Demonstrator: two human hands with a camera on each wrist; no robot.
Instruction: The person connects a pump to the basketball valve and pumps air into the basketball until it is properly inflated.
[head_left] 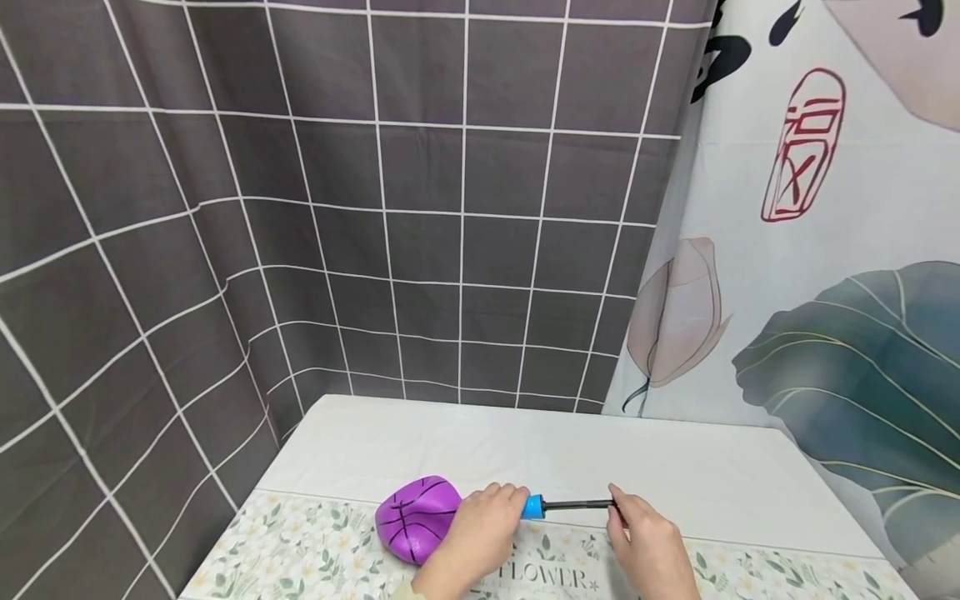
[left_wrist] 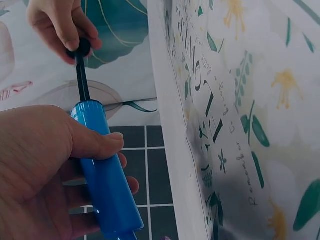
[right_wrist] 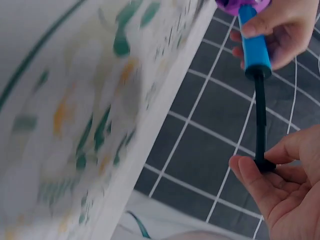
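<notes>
A blue hand pump [left_wrist: 112, 185] with a black rod [head_left: 577, 504] lies level between my two hands in the head view. My left hand [head_left: 483, 525] grips the blue barrel, thumb across it. With thumb and fingers, my right hand [head_left: 651, 542] pinches the black knob [right_wrist: 265, 165] at the rod's end, and a length of rod shows out of the barrel. On the pump's other end sits a purple ball [head_left: 416, 517] with black lines, dented and partly slack. My left hand hides where ball and pump meet in the head view.
Below the hands is a table with a white cover [head_left: 555, 442] and a floral printed strip [head_left: 315, 533] along its front. A dark grey gridded curtain [head_left: 420, 250] hangs behind and to the left. A white leaf-patterned cloth [head_left: 750, 333] hangs at right.
</notes>
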